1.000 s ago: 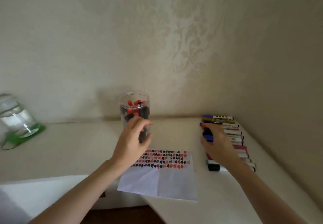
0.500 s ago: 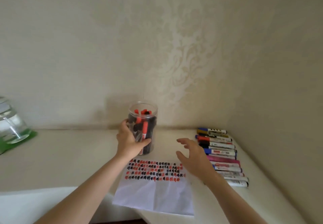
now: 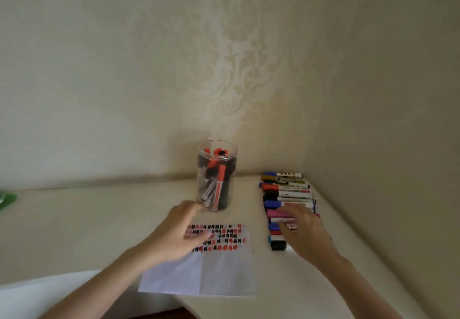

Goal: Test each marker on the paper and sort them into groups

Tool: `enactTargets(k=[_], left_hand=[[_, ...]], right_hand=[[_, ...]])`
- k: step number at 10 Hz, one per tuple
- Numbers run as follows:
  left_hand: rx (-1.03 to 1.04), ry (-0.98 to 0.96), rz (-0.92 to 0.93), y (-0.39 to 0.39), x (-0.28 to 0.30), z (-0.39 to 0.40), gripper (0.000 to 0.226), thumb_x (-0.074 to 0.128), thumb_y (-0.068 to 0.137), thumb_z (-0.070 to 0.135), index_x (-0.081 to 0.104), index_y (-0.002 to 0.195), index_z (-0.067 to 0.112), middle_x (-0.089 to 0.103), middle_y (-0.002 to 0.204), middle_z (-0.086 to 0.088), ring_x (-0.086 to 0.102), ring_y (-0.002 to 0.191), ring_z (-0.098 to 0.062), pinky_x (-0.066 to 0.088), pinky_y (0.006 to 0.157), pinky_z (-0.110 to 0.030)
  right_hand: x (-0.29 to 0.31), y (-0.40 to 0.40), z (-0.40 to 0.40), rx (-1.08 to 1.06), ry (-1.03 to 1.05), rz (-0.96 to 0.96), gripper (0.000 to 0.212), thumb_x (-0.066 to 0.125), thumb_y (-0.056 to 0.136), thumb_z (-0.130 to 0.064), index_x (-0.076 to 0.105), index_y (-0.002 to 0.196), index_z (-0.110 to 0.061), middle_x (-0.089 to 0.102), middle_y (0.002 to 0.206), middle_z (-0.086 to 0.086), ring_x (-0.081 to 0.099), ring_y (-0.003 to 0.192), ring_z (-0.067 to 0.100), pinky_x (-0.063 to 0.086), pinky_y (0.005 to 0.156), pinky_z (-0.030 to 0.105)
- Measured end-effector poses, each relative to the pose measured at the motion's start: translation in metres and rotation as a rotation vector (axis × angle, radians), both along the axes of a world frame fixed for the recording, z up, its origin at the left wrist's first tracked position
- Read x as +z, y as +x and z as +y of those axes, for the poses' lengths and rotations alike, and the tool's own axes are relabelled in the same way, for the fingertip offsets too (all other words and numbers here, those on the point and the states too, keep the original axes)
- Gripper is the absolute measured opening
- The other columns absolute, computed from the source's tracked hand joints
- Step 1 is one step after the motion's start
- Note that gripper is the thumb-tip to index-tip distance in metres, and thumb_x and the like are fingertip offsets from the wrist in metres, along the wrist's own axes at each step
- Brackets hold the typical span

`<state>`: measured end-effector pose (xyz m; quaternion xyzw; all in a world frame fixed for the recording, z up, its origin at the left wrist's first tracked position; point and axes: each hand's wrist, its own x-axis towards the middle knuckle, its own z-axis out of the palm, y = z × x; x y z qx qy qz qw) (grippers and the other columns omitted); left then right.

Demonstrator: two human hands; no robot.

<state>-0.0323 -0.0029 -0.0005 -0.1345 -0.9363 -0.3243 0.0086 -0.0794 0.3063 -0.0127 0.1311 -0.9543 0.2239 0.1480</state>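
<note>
A clear plastic jar (image 3: 217, 177) holding several red and black markers stands near the wall. In front of it lies a white paper (image 3: 219, 266) with rows of red and black test marks along its top. A row of several markers (image 3: 286, 195) lies on the right of the table. My left hand (image 3: 183, 235) hovers blurred over the paper's left part, just short of the jar, fingers spread and holding nothing. My right hand (image 3: 302, 229) lies over the near markers of the row, fingers extended; whether it holds one is hidden.
The beige table (image 3: 99, 219) meets the wall behind and a side wall on the right. A green object (image 3: 6, 200) shows at the far left edge. The table's front edge curves below the paper.
My left hand has let go of the jar and drawn back over the paper. My right hand has moved right, from above the table onto the marker row.
</note>
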Motion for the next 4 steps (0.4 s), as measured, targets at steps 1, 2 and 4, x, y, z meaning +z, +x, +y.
enactTargets(k=[1, 2, 4], left_hand=[[-0.209, -0.353, -0.183, 0.037, -0.019, 0.0, 0.1, 0.02, 0.059, 0.091, 0.022, 0.149, 0.046, 0.002, 0.158, 0.021, -0.005, 0.147, -0.006, 0.004, 0.123, -0.039], [-0.165, -0.418, -0.153, 0.026, -0.035, 0.029, 0.074, 0.029, 0.085, 0.077, 0.016, 0.151, 0.046, -0.014, 0.162, 0.015, -0.02, 0.148, -0.018, -0.008, 0.122, -0.047], [-0.12, -0.437, -0.047, 0.024, -0.016, 0.05, 0.054, 0.04, 0.099, 0.055, 0.03, 0.149, 0.036, 0.016, 0.162, 0.008, 0.008, 0.15, -0.018, 0.003, 0.122, -0.042]], right_hand=[[-0.006, 0.011, 0.013, -0.06, 0.052, 0.032, 0.031, 0.07, 0.086, -0.021, 0.066, 0.116, -0.026, 0.065, 0.12, -0.006, 0.061, 0.108, 0.018, 0.052, 0.09, 0.038], [-0.009, 0.025, 0.013, -0.099, 0.042, 0.077, 0.03, 0.077, 0.078, -0.016, 0.071, 0.106, -0.024, 0.069, 0.109, -0.002, 0.066, 0.098, 0.023, 0.055, 0.078, 0.041], [-0.005, 0.057, 0.019, -0.001, 0.124, -0.01, 0.032, 0.069, 0.085, -0.03, 0.066, 0.117, -0.033, 0.064, 0.123, -0.012, 0.059, 0.115, 0.016, 0.046, 0.095, 0.038]])
